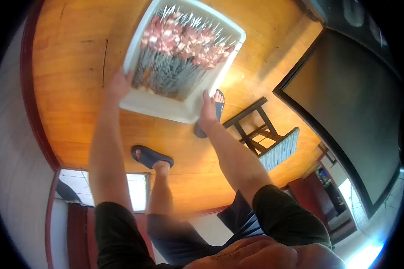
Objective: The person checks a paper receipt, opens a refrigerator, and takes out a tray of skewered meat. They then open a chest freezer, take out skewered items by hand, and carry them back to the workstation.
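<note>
Both my hands hold a white rectangular tray above the wooden floor. Rows of metal skewers lie in it, with pieces of reddish meat threaded along their upper part. My left hand, somewhat blurred, is closed on the tray's left side near the lower corner. At the lower right corner, my right hand grips the edge with the thumb up along the side; its other fingers are hidden beneath the tray.
A small dark-framed stool with a striped seat lies or stands right of my right arm. Beyond it is a large black-edged panel. My sandalled feet are on the wooden floor; a pale wall runs along the left.
</note>
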The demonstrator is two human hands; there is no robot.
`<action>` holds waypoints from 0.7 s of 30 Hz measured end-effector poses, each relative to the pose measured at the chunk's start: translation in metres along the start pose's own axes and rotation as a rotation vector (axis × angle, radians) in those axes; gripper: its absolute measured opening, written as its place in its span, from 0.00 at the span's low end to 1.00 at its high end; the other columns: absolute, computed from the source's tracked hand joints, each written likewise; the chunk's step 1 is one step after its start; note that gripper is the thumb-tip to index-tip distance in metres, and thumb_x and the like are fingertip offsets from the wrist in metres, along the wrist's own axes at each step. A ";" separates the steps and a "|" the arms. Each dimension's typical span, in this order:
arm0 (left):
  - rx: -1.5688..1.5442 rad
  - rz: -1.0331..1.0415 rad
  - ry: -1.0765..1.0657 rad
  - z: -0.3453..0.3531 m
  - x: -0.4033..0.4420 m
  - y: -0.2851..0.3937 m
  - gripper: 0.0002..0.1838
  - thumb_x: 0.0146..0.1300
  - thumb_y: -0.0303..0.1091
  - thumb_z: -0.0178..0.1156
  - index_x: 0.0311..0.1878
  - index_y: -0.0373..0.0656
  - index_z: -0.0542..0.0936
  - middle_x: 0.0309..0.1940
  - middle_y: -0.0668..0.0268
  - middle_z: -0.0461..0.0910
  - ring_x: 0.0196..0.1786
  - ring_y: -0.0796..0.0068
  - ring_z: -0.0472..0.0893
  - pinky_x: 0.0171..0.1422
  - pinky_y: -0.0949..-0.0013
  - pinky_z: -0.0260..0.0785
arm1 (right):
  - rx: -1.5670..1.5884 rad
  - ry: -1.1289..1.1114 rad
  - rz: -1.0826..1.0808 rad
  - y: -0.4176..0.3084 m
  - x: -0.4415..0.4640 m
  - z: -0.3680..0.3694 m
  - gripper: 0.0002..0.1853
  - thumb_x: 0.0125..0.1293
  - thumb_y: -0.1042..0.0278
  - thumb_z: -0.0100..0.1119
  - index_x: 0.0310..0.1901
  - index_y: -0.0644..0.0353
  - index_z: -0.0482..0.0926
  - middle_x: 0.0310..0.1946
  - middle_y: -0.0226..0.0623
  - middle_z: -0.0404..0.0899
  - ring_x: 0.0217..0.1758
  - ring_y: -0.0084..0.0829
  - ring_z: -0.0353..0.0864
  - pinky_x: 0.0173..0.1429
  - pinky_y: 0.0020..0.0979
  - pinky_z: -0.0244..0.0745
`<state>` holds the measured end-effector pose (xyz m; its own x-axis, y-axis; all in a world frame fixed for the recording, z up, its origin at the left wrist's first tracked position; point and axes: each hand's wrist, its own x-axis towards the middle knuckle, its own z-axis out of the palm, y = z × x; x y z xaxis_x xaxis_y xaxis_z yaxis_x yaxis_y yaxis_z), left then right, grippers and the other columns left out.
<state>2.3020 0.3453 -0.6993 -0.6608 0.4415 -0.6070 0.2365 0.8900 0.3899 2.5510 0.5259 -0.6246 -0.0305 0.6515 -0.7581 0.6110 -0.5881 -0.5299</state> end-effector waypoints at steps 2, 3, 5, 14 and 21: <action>-0.068 -0.050 0.081 0.015 -0.024 0.014 0.22 0.66 0.47 0.52 0.46 0.33 0.75 0.38 0.41 0.79 0.42 0.42 0.80 0.47 0.49 0.72 | -0.043 0.119 -0.027 0.026 0.027 -0.007 0.31 0.68 0.45 0.48 0.59 0.68 0.69 0.53 0.40 0.71 0.59 0.34 0.66 0.64 0.34 0.58; -0.111 -0.079 0.110 0.006 -0.039 0.023 0.22 0.65 0.47 0.53 0.43 0.33 0.76 0.36 0.42 0.80 0.41 0.43 0.80 0.46 0.49 0.72 | 0.051 0.130 0.000 0.023 0.031 -0.012 0.31 0.67 0.44 0.49 0.57 0.68 0.71 0.53 0.43 0.71 0.56 0.37 0.67 0.62 0.35 0.60; -0.200 -0.089 0.183 0.009 -0.051 0.031 0.21 0.64 0.46 0.55 0.39 0.33 0.77 0.32 0.43 0.80 0.39 0.43 0.80 0.43 0.50 0.72 | 0.088 0.187 0.078 0.012 0.038 -0.015 0.31 0.66 0.43 0.50 0.54 0.67 0.74 0.52 0.47 0.73 0.52 0.41 0.70 0.60 0.38 0.62; -0.125 -0.083 0.103 -0.052 -0.072 0.097 0.18 0.62 0.43 0.57 0.37 0.33 0.78 0.28 0.44 0.80 0.35 0.43 0.81 0.40 0.52 0.73 | 0.007 0.306 0.260 -0.051 0.009 -0.036 0.38 0.64 0.35 0.48 0.47 0.75 0.78 0.43 0.47 0.79 0.44 0.38 0.75 0.53 0.35 0.67; -0.053 -0.060 0.050 -0.073 -0.021 0.111 0.16 0.63 0.41 0.55 0.43 0.37 0.79 0.35 0.44 0.80 0.41 0.44 0.80 0.46 0.50 0.72 | 0.332 0.308 0.337 -0.043 0.021 -0.010 0.37 0.65 0.39 0.51 0.54 0.73 0.74 0.51 0.43 0.77 0.50 0.36 0.75 0.56 0.35 0.69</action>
<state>2.2905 0.4265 -0.5926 -0.7077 0.3804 -0.5953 0.1581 0.9066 0.3913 2.5318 0.5699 -0.6140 0.3854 0.4824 -0.7866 0.2642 -0.8745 -0.4069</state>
